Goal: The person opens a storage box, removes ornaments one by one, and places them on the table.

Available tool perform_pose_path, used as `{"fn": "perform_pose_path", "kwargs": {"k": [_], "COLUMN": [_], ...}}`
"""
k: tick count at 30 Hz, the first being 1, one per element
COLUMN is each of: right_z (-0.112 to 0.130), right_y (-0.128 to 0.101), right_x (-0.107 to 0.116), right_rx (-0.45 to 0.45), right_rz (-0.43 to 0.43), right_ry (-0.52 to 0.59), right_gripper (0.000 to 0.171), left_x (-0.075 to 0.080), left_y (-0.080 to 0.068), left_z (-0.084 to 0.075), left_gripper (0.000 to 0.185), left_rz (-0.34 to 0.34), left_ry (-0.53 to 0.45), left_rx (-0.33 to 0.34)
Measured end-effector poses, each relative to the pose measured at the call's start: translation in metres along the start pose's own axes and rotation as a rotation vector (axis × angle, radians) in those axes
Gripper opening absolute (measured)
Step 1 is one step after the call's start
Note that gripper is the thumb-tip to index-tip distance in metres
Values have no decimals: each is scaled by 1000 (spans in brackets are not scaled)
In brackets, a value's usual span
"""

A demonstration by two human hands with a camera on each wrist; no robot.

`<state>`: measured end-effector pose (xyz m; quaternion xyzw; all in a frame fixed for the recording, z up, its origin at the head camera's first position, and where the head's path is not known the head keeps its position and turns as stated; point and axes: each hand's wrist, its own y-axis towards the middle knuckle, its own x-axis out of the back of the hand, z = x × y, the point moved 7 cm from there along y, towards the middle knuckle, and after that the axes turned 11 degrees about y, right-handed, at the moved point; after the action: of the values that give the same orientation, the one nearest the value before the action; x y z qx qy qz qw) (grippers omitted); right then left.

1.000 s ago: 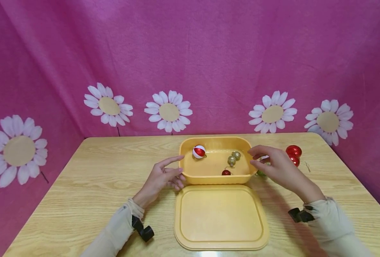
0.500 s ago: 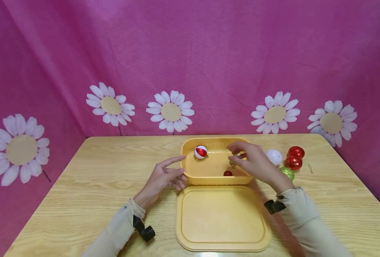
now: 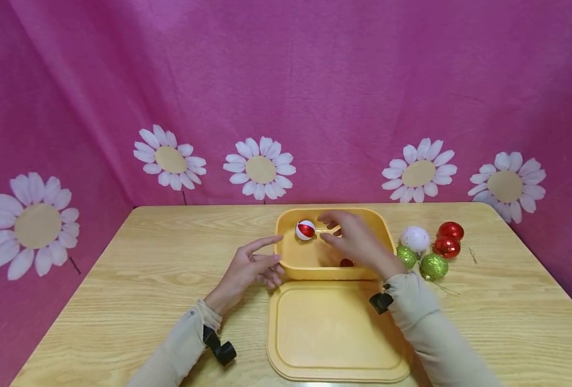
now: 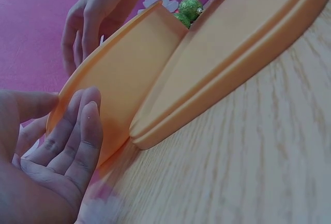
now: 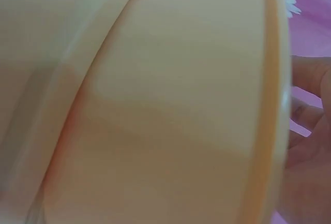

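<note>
The right hand (image 3: 358, 242) hovers over the tub (image 3: 291, 269), fingers loosely spread and bent downward, its grip released: nothing shows between the fingertips, though the palm hides what lies beneath. The left hand (image 3: 249, 269) is also released, straight fingers resting against the tub's left wall, as the left wrist view confirms (image 4: 67, 146).

Inside the tub a red-and-white ball (image 3: 305, 230) lies near the far left corner, just beside the right hand's fingertips, and a small dark red ball (image 3: 346, 263) sits by the near wall. On the desk (image 3: 121, 279) right of the tub wait two green balls (image 3: 433, 266), a white ball (image 3: 415, 238) and two red balls (image 3: 448, 239). The lid (image 3: 334, 333) lies flat in front of the tub, touching its near wall.

The work looks like handling baubles in the tub. To do it well, keep the left fingers braced on the wall so the light tub does not slide, lower the right hand straight down, and pinch a ball by its body rather than its thin loop, since these round things roll away at a nudge.
</note>
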<state>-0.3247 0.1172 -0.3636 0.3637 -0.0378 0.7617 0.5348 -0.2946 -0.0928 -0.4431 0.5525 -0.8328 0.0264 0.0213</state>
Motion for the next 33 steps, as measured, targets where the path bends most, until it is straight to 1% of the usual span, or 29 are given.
{"fn": "perform_pose_path", "kwargs": {"k": [3,7,12,16,18,21,24,26,30,33], "right_z": [0,0,-3,-5,-6,-9,-13,-14,-15,-15], "right_y": [7,16,22,22,20,18,16,14,9,6], "right_x": [-8,-15,-28,-37,-40,-43,-43,-41,-41,-43], "right_rx": [5,18,68,71,49,23,2,14,33,32], "right_rz": [24,35,73,117,142,174,170,151,136,149], "right_ry": [-17,-49,-81,-96,-108,-142,-165,-173,-130,-84], "right_gripper": [33,34,35,50,60,65,61,55,36,29], "left_x": [0,0,0,-1,-1,-1,-1,0,0,1], "left_y": [0,0,1,1,1,1,2,3,3,2], "left_z": [1,0,1,1,1,0,0,-1,0,1], "left_gripper": [57,57,58,58,58,57,56,56,56,58], "left_rz": [-7,-8,1,5,7,9,11,10,11,18], "left_ry": [-4,-3,-12,-20,-18,-11,-2,2,-6,-10], "left_rx": [5,3,-9,-17,-16,-13,-14,-20,-26,-23]}}
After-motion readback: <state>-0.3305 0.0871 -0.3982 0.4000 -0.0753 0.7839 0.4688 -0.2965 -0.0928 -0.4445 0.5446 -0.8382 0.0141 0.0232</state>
